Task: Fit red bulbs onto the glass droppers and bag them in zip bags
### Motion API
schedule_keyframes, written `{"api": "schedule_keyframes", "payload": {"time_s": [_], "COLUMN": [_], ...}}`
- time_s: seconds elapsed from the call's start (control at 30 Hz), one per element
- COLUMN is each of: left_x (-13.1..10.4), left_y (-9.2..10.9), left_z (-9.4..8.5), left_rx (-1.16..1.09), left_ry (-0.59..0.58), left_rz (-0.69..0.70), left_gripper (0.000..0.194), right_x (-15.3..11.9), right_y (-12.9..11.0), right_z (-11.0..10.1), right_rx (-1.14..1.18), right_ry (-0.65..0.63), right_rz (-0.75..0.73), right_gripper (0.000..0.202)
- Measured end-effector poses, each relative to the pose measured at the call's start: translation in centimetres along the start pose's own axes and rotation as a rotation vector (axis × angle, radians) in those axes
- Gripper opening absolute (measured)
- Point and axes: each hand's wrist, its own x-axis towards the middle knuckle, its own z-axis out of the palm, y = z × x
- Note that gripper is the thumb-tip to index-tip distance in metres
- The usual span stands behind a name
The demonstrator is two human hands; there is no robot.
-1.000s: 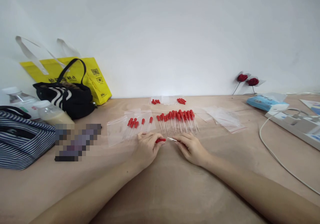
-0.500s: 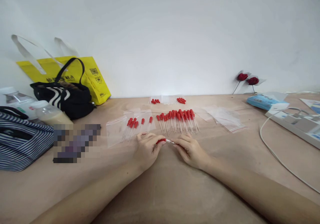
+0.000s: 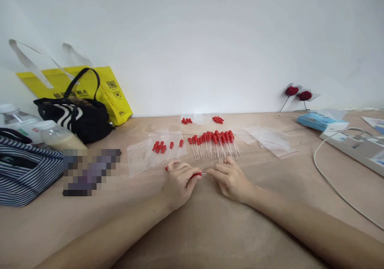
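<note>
My left hand [image 3: 178,183] is closed on the red rubber bulb of a glass dropper [image 3: 197,175]. My right hand [image 3: 234,182] pinches the dropper's clear tube, most of which its fingers hide. Only a short length of glass shows between the hands. Another bit of red [image 3: 167,168] peeks out at the curled outer fingers of my left hand; what it belongs to is hidden. Just beyond my hands lies a row of red-topped droppers [image 3: 213,143]. To the left, several more droppers [image 3: 160,147] rest on clear zip bags [image 3: 137,157].
At the back are loose red bulbs [image 3: 186,121] and more red bulbs [image 3: 218,120] on clear bags. Flat zip bags [image 3: 267,139] lie right. A power strip [image 3: 354,149] with a cable and a blue tissue pack [image 3: 321,121] are far right. Bags and a bottle [image 3: 64,141] stand left.
My hands have shifted slightly, and less clear tube shows between them. A red bit now shows at my left hand's outer fingers. The view has moved a little.
</note>
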Motion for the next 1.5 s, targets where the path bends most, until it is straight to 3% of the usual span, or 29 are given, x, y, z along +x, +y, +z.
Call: {"api": "schedule_keyframes", "payload": {"time_s": [0.4,0.6,0.77,1.3,1.4,1.5], "left_x": [0.4,0.2,-0.1,0.0,0.2,0.6], "left_y": [0.0,-0.9,-1.3,-0.3,-0.3,-0.3], "left_z": [0.4,0.1,-0.2,-0.1,0.1,0.5], "left_rx": [0.018,-0.051,-0.052,-0.086,-0.159,-0.413], "left_ry": [-0.014,-0.06,-0.114,-0.051,-0.051,-0.032], "left_rz": [0.077,0.05,0.007,0.023,-0.064,-0.286], "left_gripper": [0.013,0.008,0.007,0.008,0.009,0.014], "right_x": [0.0,-0.2,-0.6,-0.4,-0.2,0.1], "right_y": [-0.2,0.0,0.1,-0.1,0.1,0.1], "right_z": [0.8,0.7,0.5,0.6,0.7,0.5], "right_rx": [0.056,0.185,0.145,0.132,0.175,0.217], "right_ry": [-0.039,-0.087,-0.061,-0.072,-0.061,-0.045], "right_rz": [0.012,0.08,0.143,0.11,0.161,0.229], "right_gripper": [0.026,0.022,0.021,0.028,0.027,0.026]}}
